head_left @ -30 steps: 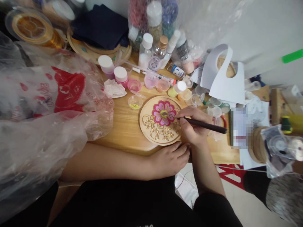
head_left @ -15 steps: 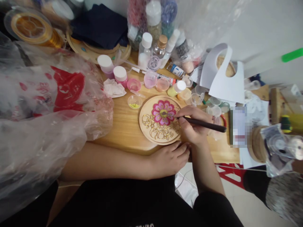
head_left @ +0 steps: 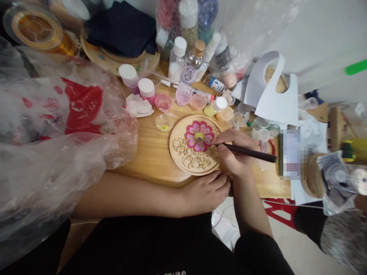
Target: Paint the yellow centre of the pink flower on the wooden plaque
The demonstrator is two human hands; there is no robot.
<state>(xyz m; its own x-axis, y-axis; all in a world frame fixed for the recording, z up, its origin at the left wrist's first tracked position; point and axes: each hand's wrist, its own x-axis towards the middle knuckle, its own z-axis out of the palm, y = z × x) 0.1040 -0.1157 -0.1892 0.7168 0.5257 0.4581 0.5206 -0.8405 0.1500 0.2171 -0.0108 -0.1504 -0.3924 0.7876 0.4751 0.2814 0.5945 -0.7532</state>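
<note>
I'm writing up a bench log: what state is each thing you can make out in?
Wooden disc: lying flat, partly coloured
Flower: coloured pink, yellow centre
Gold scrolls: outlined, mostly unfilled
Dark-handled tool: held slantwise, tip at the flower
Right hand: closed around the tool
Left hand: palm down; grip unclear
Clear cup: uncovered, some yellow inside
Pink cup: uncovered
Pink jar: capped
Tissue: crumpled

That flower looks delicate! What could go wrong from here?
The right hand holds a dark-handled tool with its tip at the pink flower, so a slip might mar it.
The uncovered clear cup of yellow bits sits close beside the round wooden board; a nudge could spill it.
</note>
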